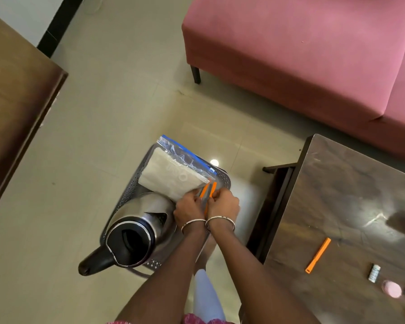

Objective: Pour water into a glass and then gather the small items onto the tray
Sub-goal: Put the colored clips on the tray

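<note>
A grey perforated tray (225,180) sits low over the floor. On it stand a steel kettle (140,225) with a black handle and a clear zip bag (175,174) of white material. My left hand (189,210) and my right hand (225,204) are side by side over the tray's right part. Each pinches a thin orange stick (212,189) lying by the bag. Another orange stick (318,255), two small rolls (374,273) and a pink round item (392,289) lie on the dark wooden table (351,195) at the right. No glass is in view.
A pink sofa (302,54) fills the upper right. A brown wooden surface (17,108) runs along the left edge. Beige tiled floor (103,136) lies between them. My leg shows below the tray.
</note>
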